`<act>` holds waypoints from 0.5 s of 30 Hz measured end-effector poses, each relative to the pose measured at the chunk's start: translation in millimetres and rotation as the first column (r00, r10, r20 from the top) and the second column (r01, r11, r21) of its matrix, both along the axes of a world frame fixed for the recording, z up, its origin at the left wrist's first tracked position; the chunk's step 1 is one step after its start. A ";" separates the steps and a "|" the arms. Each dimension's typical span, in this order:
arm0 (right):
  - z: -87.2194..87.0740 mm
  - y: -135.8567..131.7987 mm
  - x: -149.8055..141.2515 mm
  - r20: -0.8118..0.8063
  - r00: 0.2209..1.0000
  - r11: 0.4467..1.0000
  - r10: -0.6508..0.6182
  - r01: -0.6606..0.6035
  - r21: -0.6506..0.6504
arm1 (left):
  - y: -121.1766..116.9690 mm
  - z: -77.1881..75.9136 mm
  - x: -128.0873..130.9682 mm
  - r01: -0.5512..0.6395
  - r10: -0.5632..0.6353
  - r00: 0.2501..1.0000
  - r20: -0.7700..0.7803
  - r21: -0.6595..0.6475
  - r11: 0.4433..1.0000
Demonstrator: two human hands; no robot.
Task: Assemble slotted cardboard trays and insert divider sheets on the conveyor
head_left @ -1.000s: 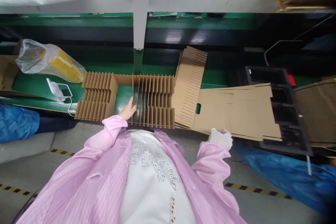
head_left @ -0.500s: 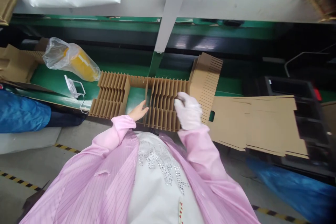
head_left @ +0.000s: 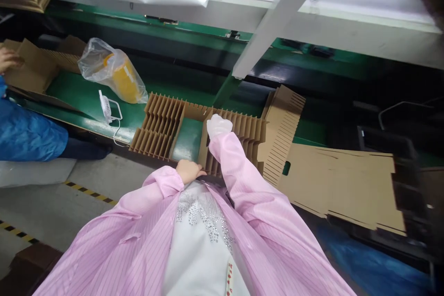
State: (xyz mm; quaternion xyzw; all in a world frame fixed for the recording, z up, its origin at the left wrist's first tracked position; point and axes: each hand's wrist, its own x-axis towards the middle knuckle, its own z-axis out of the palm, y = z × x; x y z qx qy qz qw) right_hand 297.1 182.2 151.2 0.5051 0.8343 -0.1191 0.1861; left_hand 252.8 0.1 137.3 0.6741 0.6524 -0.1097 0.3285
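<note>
The divider stood on the green bench, slats packed at its 2 ends, with a gap between. The left hand, bare, was at the divider's near edge, fingers close together; whether they pinched a slat, I could not tell. The gloved right hand was at the divider's far edge, finger state impossible to tell. Right of the divider lay slotted strips and a sheet; left, a fan and bagged yellow roll.
</note>
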 end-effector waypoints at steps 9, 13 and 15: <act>-11.7 -15.0 0.9 -0.068 0.984 0.978 -0.162 0.170 0.124 | 76.2 20.0 -48.8 -0.103 0.076 0.990 0.119 0.249 0.963; -14.4 -22.3 -3.1 -0.100 0.978 0.966 -0.183 0.198 0.168 | 146.1 4.8 -82.1 -0.118 0.131 0.991 0.012 0.527 0.842; -13.2 -27.7 -2.8 -0.102 0.978 0.963 -0.184 0.200 0.178 | 166.6 -6.3 -91.2 -0.052 0.084 0.995 -0.045 0.483 0.874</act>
